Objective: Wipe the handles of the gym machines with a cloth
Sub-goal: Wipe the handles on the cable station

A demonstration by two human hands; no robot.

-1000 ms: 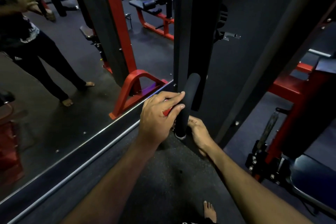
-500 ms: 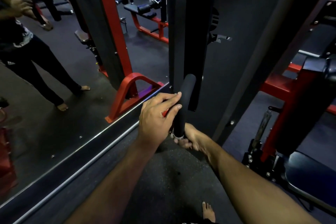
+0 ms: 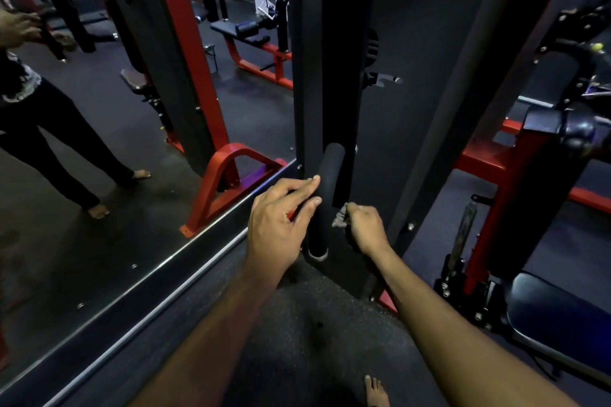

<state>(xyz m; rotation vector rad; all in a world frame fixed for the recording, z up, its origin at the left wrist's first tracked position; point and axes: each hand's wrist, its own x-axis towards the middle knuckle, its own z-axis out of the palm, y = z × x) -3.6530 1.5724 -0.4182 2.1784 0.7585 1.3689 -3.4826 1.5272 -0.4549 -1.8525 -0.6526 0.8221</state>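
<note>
Our left hand (image 3: 281,221) steadied the padded handle (image 3: 325,201) with straight fingers; just right of it, our right hand (image 3: 365,228) pinched the limp cloth (image 3: 340,220). The grip looked soft, best wrapped mid-length.

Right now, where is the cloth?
In the head view the cloth is bunched in the right hand, just right of the black foam handle, across from the left hand.
</note>
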